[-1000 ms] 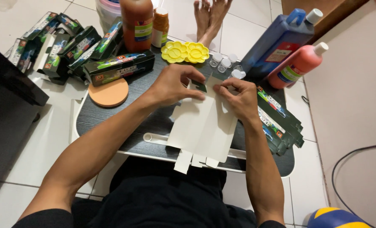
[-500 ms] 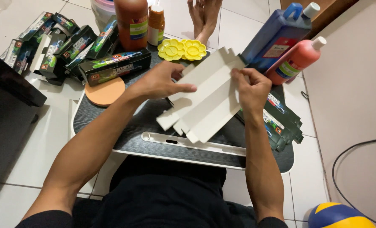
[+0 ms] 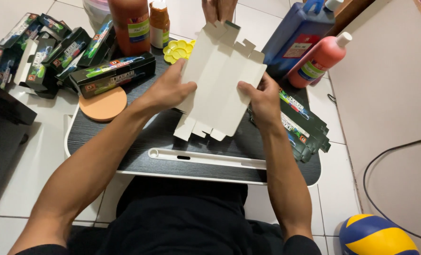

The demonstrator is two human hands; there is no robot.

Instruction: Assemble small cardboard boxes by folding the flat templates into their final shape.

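Flat unfolded carton blank [image 3: 220,85], plain white inner side facing the camera, was held tilted above the dark lap tray [image 3: 139,151], between both hands. Left hand [image 3: 169,89] gripped its left edge, thumb on the face, the other fingers behind the card and hidden. Right hand [image 3: 263,98] pinched the right edge, thumb on top, fingers curled underneath. Small tabs hung at the lower edge.

Stack of flat green cartons [image 3: 302,127] lay on the tray just beside the right hand. An assembled dark box [image 3: 112,73] and a round orange disc [image 3: 103,104] sat to the left. Yellow flower-shaped palette [image 3: 177,49], partly covered by the blank. Behind: orange bottles [image 3: 134,21], blue bottle [image 3: 298,40], pink bottle [image 3: 319,59]. More boxes [image 3: 35,52] piled far left on floor tiles. Blue-and-yellow ball [image 3: 376,236] at lower right.
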